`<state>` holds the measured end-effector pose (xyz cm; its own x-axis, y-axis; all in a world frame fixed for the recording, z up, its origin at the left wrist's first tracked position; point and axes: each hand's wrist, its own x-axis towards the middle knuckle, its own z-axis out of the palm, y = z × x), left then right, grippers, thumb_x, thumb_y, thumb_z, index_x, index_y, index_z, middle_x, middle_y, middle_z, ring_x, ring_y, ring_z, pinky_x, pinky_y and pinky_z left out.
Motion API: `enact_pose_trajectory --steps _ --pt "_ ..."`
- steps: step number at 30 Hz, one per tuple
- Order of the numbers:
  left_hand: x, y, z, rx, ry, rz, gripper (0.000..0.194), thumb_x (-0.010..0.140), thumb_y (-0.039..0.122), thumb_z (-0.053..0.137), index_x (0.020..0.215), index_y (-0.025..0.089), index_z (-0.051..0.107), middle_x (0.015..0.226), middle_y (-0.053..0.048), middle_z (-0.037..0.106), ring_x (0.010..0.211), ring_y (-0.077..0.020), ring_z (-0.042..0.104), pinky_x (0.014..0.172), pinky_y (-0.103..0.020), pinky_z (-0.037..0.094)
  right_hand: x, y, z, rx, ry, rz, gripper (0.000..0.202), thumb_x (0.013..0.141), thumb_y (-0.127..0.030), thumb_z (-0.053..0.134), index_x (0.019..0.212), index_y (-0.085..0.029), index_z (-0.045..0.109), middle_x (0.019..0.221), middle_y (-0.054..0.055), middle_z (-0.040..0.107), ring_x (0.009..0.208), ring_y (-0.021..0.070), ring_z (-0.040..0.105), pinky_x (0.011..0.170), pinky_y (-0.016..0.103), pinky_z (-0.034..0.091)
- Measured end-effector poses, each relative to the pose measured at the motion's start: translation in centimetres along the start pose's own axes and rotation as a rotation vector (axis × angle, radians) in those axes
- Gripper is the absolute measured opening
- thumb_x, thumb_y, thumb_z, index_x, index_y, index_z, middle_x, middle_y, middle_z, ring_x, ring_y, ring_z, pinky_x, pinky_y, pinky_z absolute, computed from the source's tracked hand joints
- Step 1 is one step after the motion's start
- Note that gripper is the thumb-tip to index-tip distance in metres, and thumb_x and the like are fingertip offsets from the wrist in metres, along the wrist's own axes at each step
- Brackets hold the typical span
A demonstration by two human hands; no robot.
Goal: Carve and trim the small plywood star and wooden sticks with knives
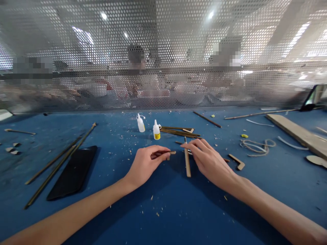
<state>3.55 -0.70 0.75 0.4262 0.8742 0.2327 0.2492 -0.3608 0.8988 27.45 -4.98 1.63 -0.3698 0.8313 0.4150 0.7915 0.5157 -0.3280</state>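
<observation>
Near the middle of the blue table, my left hand (146, 163) is closed, pinching a small wooden piece (172, 152) between thumb and fingers. To its right lies a flat wooden strip (187, 163), pointing away from me. My right hand (206, 158) reaches over the far part of this strip, palm down, with its fingers at a thin, partly hidden tool or stick. Whether those fingers grip it cannot be made out. Beyond the hands stand two white glue bottles, one (140, 123) to the left and one (156, 131) with a yellow label. Thin brown sticks (178, 131) lie beside them.
A black phone-like slab (74, 172) and long sticks (60, 161) lie at left. At right are an L-shaped wooden piece (237, 161), coiled string (258, 148) and a long board (296, 134). A perforated screen (163, 92) borders the table's far edge, with people behind it.
</observation>
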Motion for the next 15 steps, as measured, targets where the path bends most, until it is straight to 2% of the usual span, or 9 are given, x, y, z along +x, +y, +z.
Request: enact_pose_trajectory --steps 2,5,7,10,15 --pt "0.1 -0.1 -0.2 -0.065 0.008 -0.041 0.025 0.092 0.037 0.068 0.108 0.019 0.074 0.097 -0.005 0.078 0.089 -0.0207 0.075 0.087 -0.035 0.063 0.0 0.7 -0.2 -0.188 -0.045 -0.013 0.033 0.101 -0.013 0.033 0.119 -0.021 0.06 0.113 0.015 0.062 0.107 0.029 0.057 0.091 0.046 0.049" --pt "0.4 -0.3 -0.4 -0.107 0.028 -0.095 0.027 0.091 0.037 0.069 0.109 0.018 0.074 0.098 -0.006 0.078 0.09 -0.0214 0.076 0.09 -0.037 0.063 -0.3 1.7 -0.8 -0.361 -0.101 0.107 0.025 0.101 -0.036 0.045 0.098 -0.02 0.063 0.095 0.012 0.064 0.092 0.0294 0.059 0.081 0.046 0.05" --pt "0.6 -0.6 -0.5 -0.139 0.038 -0.117 0.027 0.09 0.036 0.069 0.109 0.017 0.073 0.098 -0.006 0.078 0.09 -0.0211 0.076 0.091 -0.037 0.063 -0.6 2.4 -1.5 -0.343 -0.174 0.14 0.029 0.098 -0.048 0.052 0.093 -0.022 0.062 0.091 0.009 0.064 0.086 0.0278 0.061 0.074 0.042 0.049" --pt "0.8 -1.0 -0.5 -0.19 0.037 -0.122 0.027 0.089 0.035 0.07 0.11 0.017 0.073 0.096 -0.006 0.078 0.09 -0.0203 0.076 0.092 -0.036 0.062 -0.9 2.8 -2.3 -0.254 -0.25 0.131 0.024 0.097 -0.046 0.054 0.095 -0.024 0.061 0.092 0.008 0.066 0.083 0.0255 0.063 0.069 0.037 0.046" --pt "0.6 -0.3 -0.6 -0.198 0.041 -0.122 0.025 0.089 0.033 0.071 0.109 0.018 0.074 0.097 -0.005 0.078 0.091 -0.0197 0.075 0.089 -0.033 0.062 -0.1 1.2 -2.6 -0.145 -0.171 0.26 0.028 0.101 -0.05 0.046 0.095 -0.024 0.056 0.09 0.007 0.069 0.073 0.0242 0.066 0.061 0.033 0.041"
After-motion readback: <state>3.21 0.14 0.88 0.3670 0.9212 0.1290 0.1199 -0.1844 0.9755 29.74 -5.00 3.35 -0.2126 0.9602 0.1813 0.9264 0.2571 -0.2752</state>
